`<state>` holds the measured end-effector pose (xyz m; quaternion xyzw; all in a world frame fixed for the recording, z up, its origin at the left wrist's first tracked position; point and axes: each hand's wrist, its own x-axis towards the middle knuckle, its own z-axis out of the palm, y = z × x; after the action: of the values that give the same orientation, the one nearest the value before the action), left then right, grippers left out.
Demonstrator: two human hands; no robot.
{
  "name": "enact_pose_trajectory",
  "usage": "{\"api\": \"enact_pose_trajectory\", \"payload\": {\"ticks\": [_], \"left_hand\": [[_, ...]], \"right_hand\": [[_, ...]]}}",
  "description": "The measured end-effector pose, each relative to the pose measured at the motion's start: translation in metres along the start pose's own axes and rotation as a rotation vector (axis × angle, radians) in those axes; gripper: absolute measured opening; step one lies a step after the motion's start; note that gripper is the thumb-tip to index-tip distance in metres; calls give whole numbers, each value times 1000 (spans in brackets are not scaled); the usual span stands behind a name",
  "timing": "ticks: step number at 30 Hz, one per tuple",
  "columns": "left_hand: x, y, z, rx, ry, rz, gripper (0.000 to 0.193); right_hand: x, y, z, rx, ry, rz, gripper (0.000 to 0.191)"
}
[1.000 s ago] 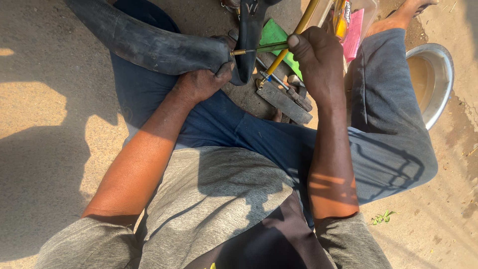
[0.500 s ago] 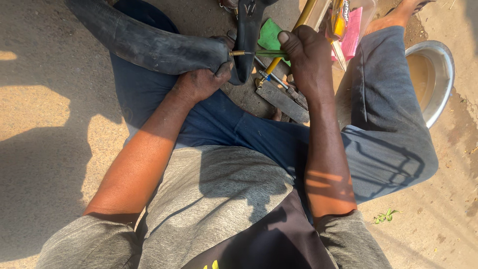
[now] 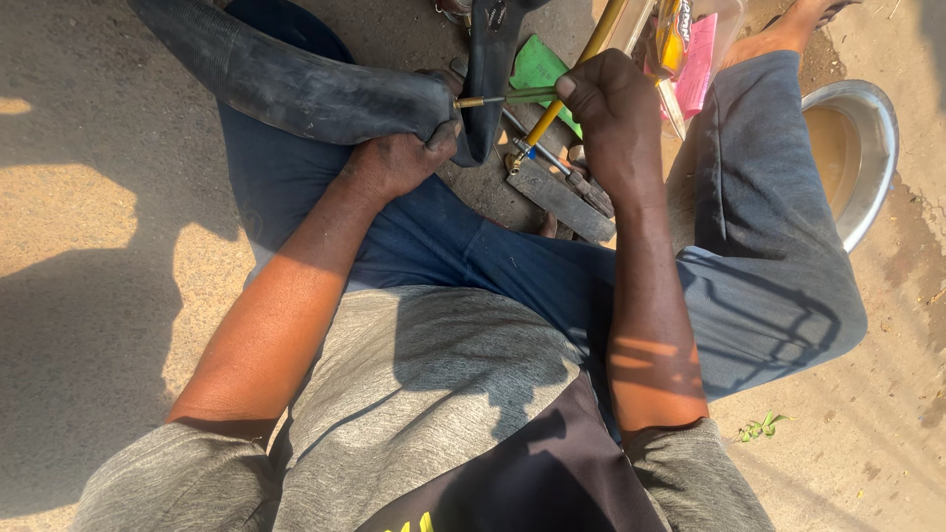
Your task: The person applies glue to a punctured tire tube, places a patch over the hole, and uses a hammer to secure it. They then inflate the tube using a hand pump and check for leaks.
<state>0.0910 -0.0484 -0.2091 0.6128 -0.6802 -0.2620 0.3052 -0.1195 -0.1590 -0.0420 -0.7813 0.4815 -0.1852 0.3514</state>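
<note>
From the head camera, my left hand [image 3: 399,158] is clamped around the black inner tube [image 3: 296,84], pinning it over my knee. My right hand [image 3: 616,108] has shifted a little left since a second ago, fingers closed on a thin brass rod [image 3: 498,99] whose tip meets the tube beside my left thumb. A steel bowl [image 3: 867,148] sits well off to its right

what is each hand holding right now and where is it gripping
The left hand clamps the black rubber inner tube at its folded bend. The right hand pinches the near end of a thin metal tool that points at the tube.
</note>
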Motion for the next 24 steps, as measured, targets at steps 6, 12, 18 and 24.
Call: {"api": "enact_pose_trajectory", "payload": {"ticks": [6, 12, 18, 24], "left_hand": [[4, 4, -5, -23, 81, -4, 20], [-2, -8, 6, 187, 94, 195, 18], [-4, -11, 11, 35, 115, -6, 24], [-1, -1, 1, -47, 72, -20, 19]], "right_hand": [[-2, 2, 6, 119, 0, 397, 31], [-4, 4, 12, 138, -13, -309, 45], [-6, 9, 15, 245, -31, 398, 46], [-7, 19, 12, 250, -169, 166, 37]]}}
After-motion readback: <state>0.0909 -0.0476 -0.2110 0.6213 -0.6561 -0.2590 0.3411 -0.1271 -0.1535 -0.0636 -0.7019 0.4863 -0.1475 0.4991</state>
